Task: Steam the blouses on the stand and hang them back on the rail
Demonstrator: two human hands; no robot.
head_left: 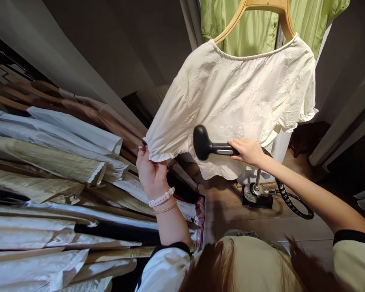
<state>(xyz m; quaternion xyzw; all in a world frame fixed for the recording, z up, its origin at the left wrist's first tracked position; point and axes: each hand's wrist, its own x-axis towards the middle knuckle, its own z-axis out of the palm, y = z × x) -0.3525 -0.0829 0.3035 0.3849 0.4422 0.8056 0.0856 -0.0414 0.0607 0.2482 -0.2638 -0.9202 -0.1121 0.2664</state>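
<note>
A white blouse (pixel 231 97) is pinched by the left grip (pixel 152 174); a garment steamer (pixel 205 142) is held tight in the right grip (pixel 246 152).

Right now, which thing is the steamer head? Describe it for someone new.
Find the white blouse hanging on a wooden hanger. In front of its lower half is a black steamer head, held by the right hand. Unlike the pale clothes nearby, it is dark and rounded, with a black hose trailing down.

Right hand (pixel 246 151) gripping garment steamer (pixel 202 142), left hand (pixel 152 174) pinching white blouse (pixel 231 93)
</note>
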